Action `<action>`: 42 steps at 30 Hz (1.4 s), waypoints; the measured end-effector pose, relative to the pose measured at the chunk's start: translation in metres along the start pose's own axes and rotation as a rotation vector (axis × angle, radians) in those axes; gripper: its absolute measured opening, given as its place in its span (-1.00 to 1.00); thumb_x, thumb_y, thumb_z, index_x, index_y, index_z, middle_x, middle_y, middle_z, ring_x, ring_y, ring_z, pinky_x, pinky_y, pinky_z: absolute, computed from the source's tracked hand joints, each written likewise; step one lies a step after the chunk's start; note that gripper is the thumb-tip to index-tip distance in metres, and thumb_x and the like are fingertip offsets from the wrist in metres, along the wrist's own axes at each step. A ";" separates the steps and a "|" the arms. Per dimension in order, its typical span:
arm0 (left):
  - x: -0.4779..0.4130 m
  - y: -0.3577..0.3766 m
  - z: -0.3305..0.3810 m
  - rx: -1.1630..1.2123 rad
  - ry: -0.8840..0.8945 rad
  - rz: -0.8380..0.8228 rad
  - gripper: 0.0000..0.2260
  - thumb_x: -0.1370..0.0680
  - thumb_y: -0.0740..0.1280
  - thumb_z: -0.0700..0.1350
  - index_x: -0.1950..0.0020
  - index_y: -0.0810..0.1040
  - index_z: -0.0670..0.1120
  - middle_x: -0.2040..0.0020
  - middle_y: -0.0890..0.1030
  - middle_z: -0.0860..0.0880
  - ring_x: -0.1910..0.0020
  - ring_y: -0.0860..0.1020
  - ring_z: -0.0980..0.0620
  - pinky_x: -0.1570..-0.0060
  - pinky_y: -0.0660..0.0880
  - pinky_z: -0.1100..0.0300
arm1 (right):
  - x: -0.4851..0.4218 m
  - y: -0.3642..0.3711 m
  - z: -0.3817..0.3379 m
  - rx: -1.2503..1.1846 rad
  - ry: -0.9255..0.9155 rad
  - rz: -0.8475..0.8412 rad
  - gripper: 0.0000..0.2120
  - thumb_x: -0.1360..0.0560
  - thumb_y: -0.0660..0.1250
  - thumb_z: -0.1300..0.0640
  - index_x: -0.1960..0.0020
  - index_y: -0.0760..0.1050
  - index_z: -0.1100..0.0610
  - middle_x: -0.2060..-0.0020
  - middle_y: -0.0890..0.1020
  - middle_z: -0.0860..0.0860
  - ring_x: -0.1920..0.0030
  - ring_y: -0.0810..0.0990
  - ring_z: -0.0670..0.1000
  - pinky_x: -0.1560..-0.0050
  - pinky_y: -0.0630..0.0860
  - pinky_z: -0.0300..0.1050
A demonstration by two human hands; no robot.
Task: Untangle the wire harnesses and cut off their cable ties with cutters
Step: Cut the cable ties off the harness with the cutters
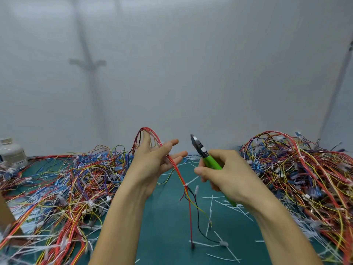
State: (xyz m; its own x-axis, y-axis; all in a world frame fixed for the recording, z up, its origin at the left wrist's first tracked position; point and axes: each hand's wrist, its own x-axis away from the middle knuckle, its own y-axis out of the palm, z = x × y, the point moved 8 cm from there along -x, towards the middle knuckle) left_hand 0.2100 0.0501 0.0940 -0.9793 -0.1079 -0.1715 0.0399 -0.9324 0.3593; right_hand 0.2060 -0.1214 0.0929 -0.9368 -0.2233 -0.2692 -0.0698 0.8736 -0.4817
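Above the green counter (168,217), the left hand (150,161) is up with its fingers spread out straight, and a red wire harness (177,169) hangs over it. The right hand (227,175) has its fingers curled tight around the green cutters (202,150), just beside the harness. A white cable tie (185,184) sits low on the hanging wires.

The harness could slip off the flat hand. The blades could nip a wire, because the tie hugs the wires. I cannot tell if the blades are apart. Big wire piles (66,178) hide much of the counter.
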 end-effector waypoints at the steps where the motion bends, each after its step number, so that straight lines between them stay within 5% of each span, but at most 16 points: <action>1: 0.000 0.001 -0.001 0.024 -0.025 0.001 -0.36 -0.63 0.23 -0.30 -0.60 -0.04 -0.04 -0.22 0.61 -0.16 0.05 0.70 -0.17 0.16 0.65 0.19 | 0.000 0.000 -0.004 -0.072 -0.017 0.015 -0.89 -0.46 0.46 0.13 0.22 0.56 0.08 0.40 0.65 -0.01 0.46 0.52 -0.11 0.33 0.48 -0.10; 3: -0.001 0.003 -0.003 0.040 -0.087 -0.013 -0.59 -0.62 0.27 -0.20 -0.42 0.27 -0.28 -0.22 0.63 -0.16 0.03 0.70 -0.16 0.17 0.65 0.17 | 0.001 -0.002 -0.011 -0.217 -0.051 0.072 -0.89 -0.48 0.44 0.22 0.20 0.57 0.11 0.40 0.65 0.02 0.45 0.54 -0.08 0.34 0.50 -0.13; 5: 0.001 0.010 -0.006 0.020 -0.158 -0.093 -0.67 -0.60 0.30 -0.06 -0.23 0.40 -0.26 -0.14 0.68 -0.14 0.00 0.69 -0.16 0.13 0.66 0.10 | 0.003 -0.008 -0.016 -0.356 -0.078 0.149 -0.91 -0.50 0.42 0.27 0.17 0.55 0.16 0.40 0.65 0.04 0.45 0.53 -0.03 0.36 0.53 -0.13; 8: 0.009 0.024 -0.009 -0.064 -0.200 -0.319 -0.60 -0.53 0.38 0.07 -0.16 0.36 -0.16 -0.13 0.68 -0.14 -0.06 0.67 -0.15 0.10 0.65 0.06 | 0.005 -0.016 -0.019 -0.465 -0.112 0.250 -0.92 -0.52 0.39 0.29 0.15 0.54 0.20 0.39 0.65 0.05 0.45 0.53 -0.02 0.37 0.54 -0.18; 12: 0.014 0.033 -0.009 -0.137 -0.141 -0.509 -0.54 -0.44 0.49 -0.10 -0.16 0.26 -0.05 -0.17 0.66 -0.17 -0.13 0.64 -0.17 -0.01 0.61 0.05 | 0.007 -0.026 -0.015 -0.555 -0.107 0.385 -0.89 -0.52 0.38 0.31 0.16 0.52 0.18 0.41 0.62 0.06 0.46 0.51 -0.04 0.39 0.55 -0.17; 16: 0.010 0.031 -0.005 -0.210 -0.032 -0.422 -0.79 -0.38 0.49 -0.26 0.05 0.62 -0.04 -0.01 0.70 -0.19 0.03 0.69 -0.07 0.05 0.61 0.15 | 0.006 -0.027 -0.011 -0.633 -0.061 0.396 -0.91 -0.52 0.38 0.30 0.14 0.53 0.19 0.41 0.64 0.01 0.45 0.53 -0.05 0.40 0.56 -0.18; 20: 0.005 0.029 -0.004 -0.136 -0.013 -0.278 -0.94 -0.41 0.43 -0.22 0.14 0.66 -0.12 0.06 0.72 -0.14 0.23 0.66 0.03 0.12 0.63 0.19 | 0.007 -0.025 -0.013 -0.655 -0.057 0.380 -0.93 -0.52 0.38 0.30 0.13 0.53 0.22 0.41 0.64 0.01 0.46 0.53 -0.03 0.41 0.56 -0.17; 23: 0.007 0.033 -0.004 -0.034 -0.097 -0.276 -0.81 -0.53 0.31 -0.25 0.20 0.70 -0.16 -0.04 0.70 -0.17 0.20 0.65 0.04 0.12 0.62 0.23 | 0.009 -0.026 -0.011 -0.663 -0.047 0.429 -0.91 -0.52 0.37 0.31 0.15 0.53 0.20 0.44 0.63 -0.01 0.48 0.52 -0.05 0.42 0.57 -0.17; 27: 0.016 0.044 0.002 0.022 -0.122 -0.378 -0.78 -0.49 0.31 -0.20 -0.13 0.53 -0.17 -0.15 0.66 -0.21 -0.16 0.63 -0.11 -0.02 0.62 0.13 | 0.010 -0.031 -0.008 -0.655 -0.041 0.487 -0.91 -0.52 0.37 0.32 0.15 0.52 0.21 0.46 0.61 -0.02 0.50 0.50 -0.05 0.41 0.55 -0.13; 29: 0.015 0.043 0.003 -0.074 -0.071 -0.338 -0.29 -0.47 0.42 -0.28 -0.51 0.12 -0.18 -0.09 0.69 -0.17 -0.13 0.65 -0.07 0.03 0.61 0.19 | 0.010 -0.032 -0.007 -0.646 -0.045 0.488 -0.91 -0.52 0.37 0.32 0.15 0.52 0.21 0.46 0.62 -0.02 0.50 0.51 -0.05 0.41 0.55 -0.14; 31: 0.015 0.041 0.004 -0.177 -0.015 -0.288 -0.06 -0.46 0.44 -0.32 -0.60 -0.16 -0.12 -0.04 0.71 -0.10 -0.03 0.68 0.02 0.07 0.59 0.26 | 0.009 -0.030 -0.008 -0.642 -0.048 0.474 -0.90 -0.52 0.37 0.32 0.16 0.52 0.19 0.44 0.64 -0.01 0.49 0.52 -0.05 0.42 0.56 -0.16; 36: 0.011 0.031 0.012 -0.279 0.104 -0.149 -0.09 -0.45 0.45 -0.33 -0.61 -0.06 -0.04 0.00 0.72 -0.03 0.01 0.68 0.05 -0.01 0.56 0.26 | 0.004 -0.023 -0.005 -0.648 0.016 0.371 -0.90 -0.58 0.32 0.16 0.10 0.51 0.16 0.29 0.71 0.06 0.44 0.54 -0.03 0.34 0.60 -0.09; 42: 0.007 0.021 0.020 -0.231 0.197 -0.024 -0.16 -0.40 0.47 -0.38 -0.57 0.14 -0.08 0.06 0.73 -0.02 0.09 0.69 0.10 0.18 0.55 0.38 | 0.000 -0.009 0.004 -0.439 0.154 0.182 -0.57 -0.63 0.14 -0.14 0.14 0.52 0.19 0.30 0.71 0.08 0.43 0.54 0.05 0.32 0.56 0.01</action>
State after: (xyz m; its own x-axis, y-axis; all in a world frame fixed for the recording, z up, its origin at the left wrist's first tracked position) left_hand 0.1999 0.0369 0.1190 -0.9238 -0.1285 -0.3606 0.0830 -0.9868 0.1390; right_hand 0.2078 -0.1311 0.0940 -0.9847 -0.0125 -0.1736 -0.0069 0.9994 -0.0328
